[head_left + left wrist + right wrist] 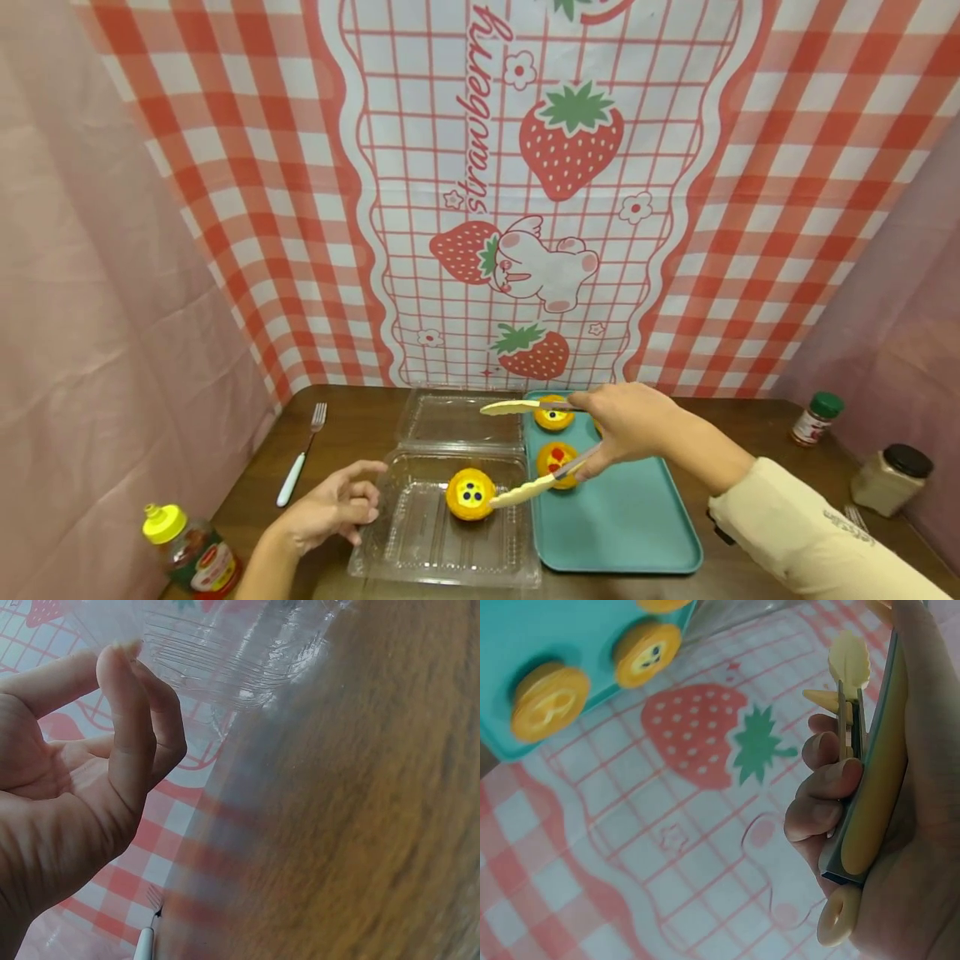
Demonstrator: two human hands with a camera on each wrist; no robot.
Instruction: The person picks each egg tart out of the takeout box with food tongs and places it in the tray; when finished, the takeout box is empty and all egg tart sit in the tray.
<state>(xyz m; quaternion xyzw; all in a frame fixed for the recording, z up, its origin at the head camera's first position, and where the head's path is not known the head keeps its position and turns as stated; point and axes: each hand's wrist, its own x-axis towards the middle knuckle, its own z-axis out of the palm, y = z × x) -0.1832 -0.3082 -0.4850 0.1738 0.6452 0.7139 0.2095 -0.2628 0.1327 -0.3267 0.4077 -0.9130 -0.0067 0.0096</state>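
Note:
My right hand [633, 425] grips yellow-tipped tongs [536, 486], whose arms are spread wide with nothing between the tips. The lower tip is right beside a tart with blue berries [471, 494], which sits in a clear plastic container [420, 542] with its lid laid back. In the right wrist view, fingers [825, 787] wrap around the tongs' handle [874, 802]. At the container's left rim is my left hand [330, 508], fingers loosely bent. The left wrist view shows the thumb [124, 712] close to the plastic [225, 660]; firm contact is unclear.
The teal tray [607, 533] right of the container carries a red-topped tart [553, 462] and others partly hidden by the right hand. A fork [296, 467] and a yellow-capped bottle [195, 550] are at left. Two jars stand at right, including a green-lidded one [816, 419].

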